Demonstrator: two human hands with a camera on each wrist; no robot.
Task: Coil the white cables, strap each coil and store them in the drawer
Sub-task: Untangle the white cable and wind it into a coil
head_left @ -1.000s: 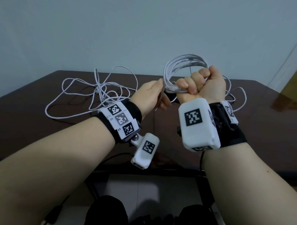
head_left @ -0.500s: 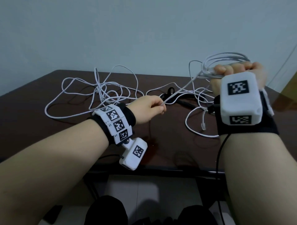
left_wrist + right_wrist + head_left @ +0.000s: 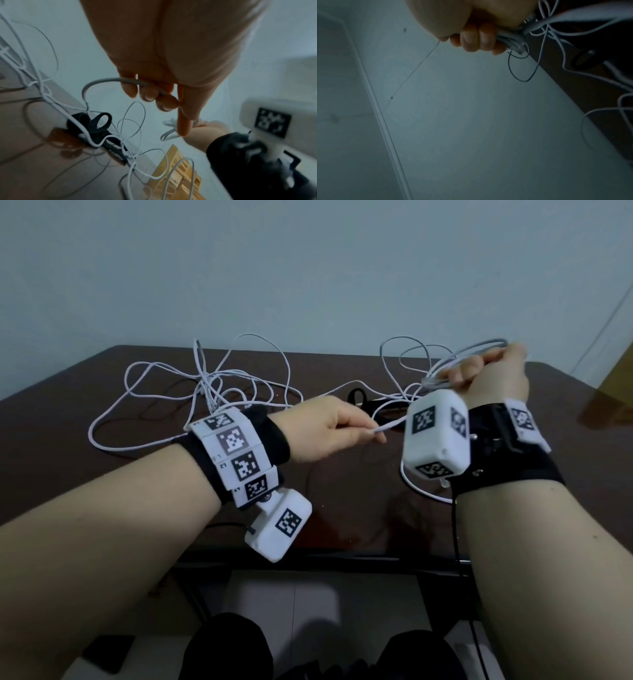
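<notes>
The dark table (image 3: 85, 412) carries a loose tangle of white cable (image 3: 205, 385) out beyond the left hand (image 3: 325, 433), untouched so far. The right hand (image 3: 489, 378) is fisted tight around the growing coil (image 3: 479, 350), loops standing above the knuckles. The left hand pinches the free run of cable (image 3: 102, 81) between thumb and curled fingers. To coil well, let the strand slide through that pinch under light tension, lay each loop the same size into the fist, and twist out kinks. Black straps (image 3: 89, 125) lie just beyond the pinch, probably under the cable; blur hides detail. No drawer shows.
</notes>
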